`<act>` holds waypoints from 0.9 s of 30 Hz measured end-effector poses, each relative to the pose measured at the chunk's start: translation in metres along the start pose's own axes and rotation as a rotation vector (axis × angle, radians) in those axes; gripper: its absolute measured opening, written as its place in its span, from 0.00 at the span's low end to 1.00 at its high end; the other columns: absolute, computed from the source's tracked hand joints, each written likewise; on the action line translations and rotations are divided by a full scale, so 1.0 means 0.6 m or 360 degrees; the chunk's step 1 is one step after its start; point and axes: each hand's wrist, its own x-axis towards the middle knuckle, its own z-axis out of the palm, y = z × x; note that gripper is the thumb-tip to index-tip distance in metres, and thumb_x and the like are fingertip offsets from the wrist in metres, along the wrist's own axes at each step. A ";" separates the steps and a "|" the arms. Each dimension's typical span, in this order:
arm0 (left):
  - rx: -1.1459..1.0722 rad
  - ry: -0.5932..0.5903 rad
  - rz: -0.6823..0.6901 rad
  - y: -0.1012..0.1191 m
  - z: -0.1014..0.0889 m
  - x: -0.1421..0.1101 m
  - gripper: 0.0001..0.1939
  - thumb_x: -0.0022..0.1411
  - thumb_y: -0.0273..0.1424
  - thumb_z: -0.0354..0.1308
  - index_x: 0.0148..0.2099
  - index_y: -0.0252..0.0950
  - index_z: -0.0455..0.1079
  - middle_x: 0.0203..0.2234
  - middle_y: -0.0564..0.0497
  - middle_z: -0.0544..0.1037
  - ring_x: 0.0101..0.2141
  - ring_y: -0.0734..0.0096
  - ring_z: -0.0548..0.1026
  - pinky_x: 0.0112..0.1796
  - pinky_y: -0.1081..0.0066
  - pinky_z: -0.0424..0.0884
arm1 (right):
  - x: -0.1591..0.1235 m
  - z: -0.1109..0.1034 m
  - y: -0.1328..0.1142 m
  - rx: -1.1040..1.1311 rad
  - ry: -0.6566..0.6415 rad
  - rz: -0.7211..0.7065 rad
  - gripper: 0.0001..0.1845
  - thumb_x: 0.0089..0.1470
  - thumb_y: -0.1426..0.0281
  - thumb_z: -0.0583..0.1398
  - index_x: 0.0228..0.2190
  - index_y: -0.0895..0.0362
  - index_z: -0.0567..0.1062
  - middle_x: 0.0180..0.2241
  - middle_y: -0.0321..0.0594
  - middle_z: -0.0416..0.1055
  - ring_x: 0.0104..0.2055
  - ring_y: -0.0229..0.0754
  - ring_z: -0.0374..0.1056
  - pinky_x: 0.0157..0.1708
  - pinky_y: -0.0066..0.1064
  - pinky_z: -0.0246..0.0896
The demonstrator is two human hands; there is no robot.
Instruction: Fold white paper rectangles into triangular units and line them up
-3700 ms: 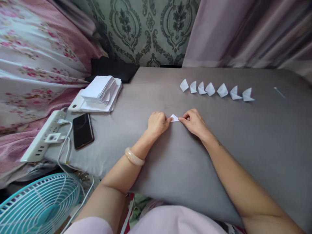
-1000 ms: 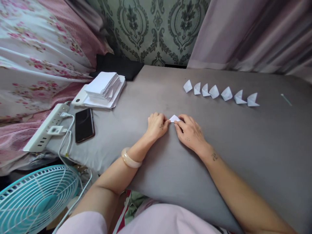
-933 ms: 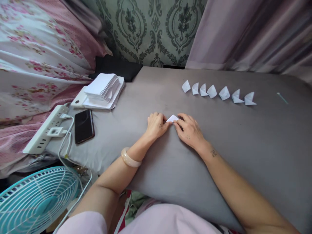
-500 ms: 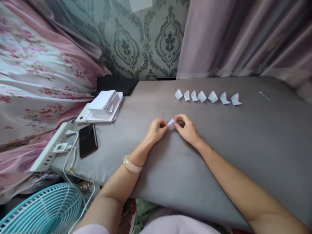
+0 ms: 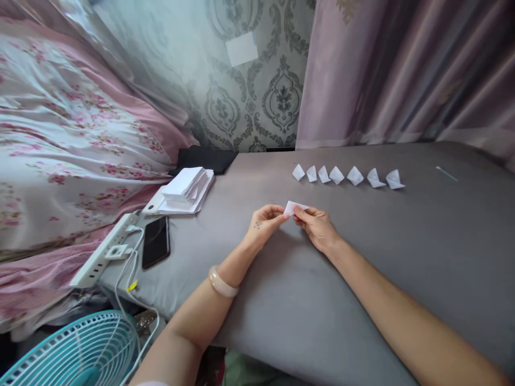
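A small folded piece of white paper (image 5: 291, 207) is pinched between my two hands above the grey table. My left hand (image 5: 265, 222) grips its left corner between thumb and fingers. On the other side, my right hand (image 5: 317, 228) presses its thumb on the paper, with the fingers curled behind. Beyond my hands, several small folded white paper shapes (image 5: 355, 176) stand in a row. At the left lies a stack of white paper (image 5: 183, 187).
A phone (image 5: 156, 244) lies on the grey tabletop (image 5: 362, 257) beside a white power strip (image 5: 105, 252) with cables. A blue fan (image 5: 80, 348) stands at the lower left. A thin stick (image 5: 446, 173) lies at the far right; a black item (image 5: 207, 160) is at the back.
The paper has turned and shows a flatter face. My right thumb has moved onto it and the right fingers have curled in. The whole view has tilted slightly upward.
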 end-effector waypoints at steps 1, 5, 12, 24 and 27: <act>0.0034 -0.0031 -0.0006 0.001 0.000 -0.002 0.21 0.45 0.41 0.69 0.36 0.32 0.72 0.25 0.52 0.75 0.26 0.78 0.68 0.29 0.75 0.61 | 0.002 -0.002 0.000 -0.0014 0.0021 -0.0004 0.18 0.29 0.59 0.74 0.21 0.57 0.78 0.20 0.34 0.72 0.24 0.33 0.65 0.28 0.29 0.60; 0.0166 -0.0082 -0.0065 0.000 -0.001 -0.007 0.18 0.49 0.42 0.67 0.33 0.31 0.74 0.23 0.51 0.76 0.23 0.80 0.65 0.27 0.75 0.59 | 0.007 -0.009 -0.002 -0.0091 0.0045 -0.0002 0.20 0.28 0.57 0.73 0.20 0.57 0.77 0.20 0.35 0.71 0.23 0.33 0.64 0.26 0.28 0.59; 0.0154 -0.0029 -0.0251 -0.013 -0.009 0.001 0.19 0.47 0.44 0.68 0.27 0.31 0.71 0.18 0.52 0.73 0.20 0.80 0.64 0.25 0.76 0.58 | 0.008 -0.006 -0.002 -0.0160 0.0047 -0.0045 0.25 0.31 0.48 0.70 0.23 0.57 0.78 0.23 0.37 0.73 0.25 0.34 0.64 0.26 0.27 0.58; 0.0031 -0.0068 -0.0250 -0.008 -0.008 0.001 0.21 0.44 0.40 0.71 0.36 0.31 0.74 0.28 0.50 0.76 0.27 0.78 0.70 0.27 0.77 0.61 | 0.011 -0.023 -0.008 -0.0948 -0.0186 -0.0359 0.26 0.46 0.46 0.60 0.21 0.58 0.75 0.18 0.35 0.67 0.23 0.36 0.61 0.24 0.29 0.56; -0.0124 -0.0014 -0.0243 -0.009 -0.009 0.004 0.18 0.44 0.38 0.72 0.32 0.30 0.73 0.23 0.53 0.73 0.22 0.83 0.65 0.24 0.77 0.57 | 0.006 -0.015 -0.006 -0.0758 -0.0202 -0.0234 0.31 0.49 0.41 0.55 0.26 0.58 0.75 0.22 0.38 0.70 0.25 0.38 0.65 0.24 0.29 0.59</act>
